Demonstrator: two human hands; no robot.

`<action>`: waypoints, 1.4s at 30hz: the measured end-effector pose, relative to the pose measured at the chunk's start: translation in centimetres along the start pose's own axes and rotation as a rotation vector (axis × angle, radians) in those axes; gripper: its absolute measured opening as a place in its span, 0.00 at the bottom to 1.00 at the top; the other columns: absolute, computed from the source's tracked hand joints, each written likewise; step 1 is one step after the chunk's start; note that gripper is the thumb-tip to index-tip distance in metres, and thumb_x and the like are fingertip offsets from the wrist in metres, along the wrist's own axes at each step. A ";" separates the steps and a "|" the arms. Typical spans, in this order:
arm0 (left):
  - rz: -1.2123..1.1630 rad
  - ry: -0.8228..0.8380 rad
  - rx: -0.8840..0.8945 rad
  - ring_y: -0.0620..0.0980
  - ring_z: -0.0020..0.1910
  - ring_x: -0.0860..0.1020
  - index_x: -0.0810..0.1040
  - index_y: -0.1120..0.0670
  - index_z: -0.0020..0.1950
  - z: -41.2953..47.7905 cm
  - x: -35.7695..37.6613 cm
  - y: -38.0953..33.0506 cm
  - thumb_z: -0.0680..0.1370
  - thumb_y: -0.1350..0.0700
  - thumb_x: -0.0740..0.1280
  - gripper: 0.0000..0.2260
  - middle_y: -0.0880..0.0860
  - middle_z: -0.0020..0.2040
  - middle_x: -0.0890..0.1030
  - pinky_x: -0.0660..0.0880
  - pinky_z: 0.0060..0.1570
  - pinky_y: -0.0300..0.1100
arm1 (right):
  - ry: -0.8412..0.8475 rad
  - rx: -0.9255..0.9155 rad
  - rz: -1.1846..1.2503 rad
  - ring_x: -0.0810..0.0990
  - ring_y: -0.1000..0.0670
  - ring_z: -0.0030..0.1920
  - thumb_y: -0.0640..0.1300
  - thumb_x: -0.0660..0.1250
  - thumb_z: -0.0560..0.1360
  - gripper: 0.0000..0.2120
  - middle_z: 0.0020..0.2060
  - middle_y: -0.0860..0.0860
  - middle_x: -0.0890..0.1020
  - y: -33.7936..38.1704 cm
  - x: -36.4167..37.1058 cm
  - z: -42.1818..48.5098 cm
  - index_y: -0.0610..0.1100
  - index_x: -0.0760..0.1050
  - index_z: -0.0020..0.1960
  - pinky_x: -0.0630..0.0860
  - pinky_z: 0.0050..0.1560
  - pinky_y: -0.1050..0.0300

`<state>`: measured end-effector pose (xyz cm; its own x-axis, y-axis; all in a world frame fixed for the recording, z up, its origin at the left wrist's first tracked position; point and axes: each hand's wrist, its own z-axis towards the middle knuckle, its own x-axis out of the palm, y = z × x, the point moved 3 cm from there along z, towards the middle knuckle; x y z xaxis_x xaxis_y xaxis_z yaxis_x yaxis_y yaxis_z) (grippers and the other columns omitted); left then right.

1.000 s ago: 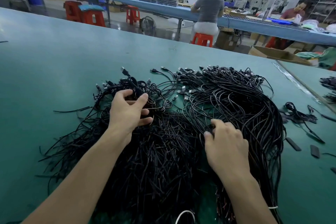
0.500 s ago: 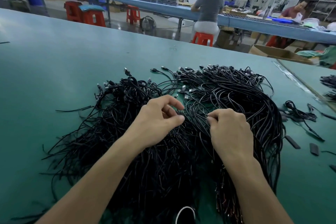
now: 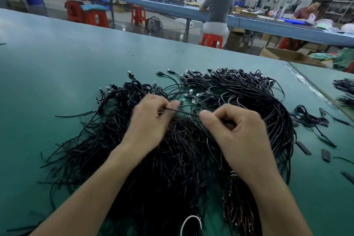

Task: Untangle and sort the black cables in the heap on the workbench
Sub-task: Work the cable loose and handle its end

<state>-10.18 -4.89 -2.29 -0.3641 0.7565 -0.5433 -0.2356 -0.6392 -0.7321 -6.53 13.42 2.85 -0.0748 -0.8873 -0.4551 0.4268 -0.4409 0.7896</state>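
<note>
Where the green workbench [image 3: 57, 74] lies bare on the left, frayed loose ends fan out from the heap of black cables [image 3: 178, 170], which spreads across the middle of the surface with USB plugs [image 3: 188, 73] along its far edge. Over the heap's centre the left hand [image 3: 151, 120] has its fingers curled in, thumb and forefinger pressed together on a single thin cable [image 3: 184, 112]. That cable runs taut and nearly level to the right hand [image 3: 235, 134], whose thumb and forefinger tips likewise pinch it, the other fingers folded loosely toward the palm. Further right the heap's strands sweep in a neat curved bundle; beyond it, apart from the heap, lie a small tangled cable [image 3: 310, 119] and several short black strips [image 3: 304, 150].
</note>
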 end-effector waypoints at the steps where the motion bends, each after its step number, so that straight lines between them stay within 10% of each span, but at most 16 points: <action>1: -0.061 -0.144 -0.049 0.37 0.33 0.72 0.78 0.49 0.44 0.2 -0.9 0.2 0.79 0.41 0.62 0.14 0.45 0.43 0.76 0.70 0.33 0.30 | -0.094 0.015 -0.090 0.67 0.57 0.21 0.49 0.70 0.76 0.16 0.22 0.57 0.73 -0.5 -0.9 0.2 0.48 0.74 0.31 0.63 0.22 0.68; 6: -0.343 -0.613 -0.144 0.45 0.27 0.74 0.68 0.50 0.33 0.4 -4.7 0.4 0.80 0.48 0.68 0.17 0.45 0.25 0.71 0.65 0.28 0.32 | -0.288 0.239 -0.590 0.73 0.50 0.32 0.49 0.66 0.80 0.15 0.31 0.51 0.76 -3.8 -4.3 0.3 0.46 0.73 0.36 0.68 0.35 0.56; 9: -0.049 -0.373 0.066 0.42 0.21 0.68 0.66 0.49 0.29 -0.3 -3.5 -2.0 0.81 0.47 0.64 0.21 0.41 0.24 0.72 0.63 0.24 0.30 | -0.037 0.327 -0.887 0.74 0.48 0.53 0.54 0.64 0.79 0.08 0.50 0.52 0.78 -3.5 -3.0 -0.1 0.54 0.80 0.54 0.67 0.58 0.48; 11: 0.186 -0.125 0.091 0.41 0.20 0.68 0.67 0.49 0.30 -0.9 -2.1 -2.7 0.81 0.41 0.59 0.21 0.43 0.24 0.73 0.60 0.22 0.31 | 0.138 0.317 -0.964 0.62 0.48 0.74 0.54 0.63 0.79 0.20 0.72 0.54 0.68 -3.3 -1.8 -0.4 0.61 0.68 0.71 0.46 0.76 0.39; 14: 0.534 0.097 0.037 0.44 0.28 0.71 0.63 0.48 0.34 -1.6 -0.9 -2.5 0.82 0.38 0.54 0.21 0.44 0.30 0.71 0.68 0.32 0.42 | 0.275 0.152 -0.832 0.38 0.55 0.79 0.50 0.64 0.79 0.35 0.80 0.59 0.49 -2.5 -0.4 -0.6 0.61 0.48 0.79 0.26 0.73 0.43; 18: 0.550 0.314 0.116 0.46 0.28 0.69 0.64 0.48 0.37 -2.2 -0.2 -2.9 0.82 0.40 0.54 0.18 0.45 0.33 0.69 0.67 0.34 0.44 | 0.360 -0.086 -0.450 0.39 0.69 0.75 0.46 0.62 0.80 0.34 0.74 0.71 0.53 -0.6 1.3 -0.6 0.65 0.49 0.78 0.36 0.73 0.67; 22: 0.344 0.335 0.193 0.52 0.32 0.74 0.69 0.48 0.41 -2.2 -0.4 -4.3 0.73 0.46 0.60 0.07 0.47 0.32 0.73 0.68 0.31 0.43 | 0.349 -0.123 -0.350 0.66 0.63 0.70 0.54 0.58 0.81 0.20 0.67 0.64 0.74 -0.7 1.8 -0.4 0.62 0.67 0.73 0.60 0.75 0.57; 24: 0.146 0.294 0.146 0.48 0.29 0.74 0.71 0.49 0.38 -1.9 -0.7 -4.3 0.70 0.41 0.64 0.12 0.46 0.30 0.75 0.70 0.30 0.43 | 0.291 -0.083 -0.270 0.77 0.62 0.54 0.56 0.59 0.79 0.16 0.52 0.62 0.81 -1.2 1.2 -0.3 0.60 0.75 0.65 0.75 0.57 0.58; 29: -0.076 0.458 -0.026 0.47 0.23 0.64 0.71 0.52 0.28 -1.8 -0.9 -4.4 0.74 0.29 0.59 0.29 0.45 0.22 0.66 0.65 0.29 0.41 | -0.041 -0.041 -0.039 0.74 0.56 0.29 0.57 0.64 0.77 0.12 0.32 0.52 0.81 -2.3 -0.9 0.4 0.53 0.81 0.41 0.69 0.28 0.61; 36: -0.915 1.085 -0.163 0.44 0.21 0.55 0.70 0.50 0.27 -4.2 -0.9 -7.8 0.80 0.39 0.57 0.25 0.47 0.23 0.58 0.52 0.22 0.35 | -0.003 -0.032 0.309 0.71 0.56 0.30 0.55 0.69 0.75 0.13 0.29 0.46 0.77 -1.1 0.4 0.4 0.47 0.79 0.38 0.70 0.29 0.60; 42: -1.527 0.732 -0.308 0.40 0.19 0.63 0.82 0.56 0.39 -2.5 -1.3 -7.8 0.81 0.47 0.59 0.19 0.46 0.23 0.65 0.63 0.18 0.31 | 0.297 0.065 0.206 0.65 0.48 0.30 0.52 0.59 0.82 0.21 0.27 0.41 0.70 -1.3 2.6 -0.6 0.37 0.72 0.38 0.65 0.28 0.41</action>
<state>-5.64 -0.53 3.13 0.4825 0.5640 0.6702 0.2494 0.6450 -0.7223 -6.74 11.73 0.41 0.2761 -0.8847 -0.3755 0.3462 -0.2729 0.8976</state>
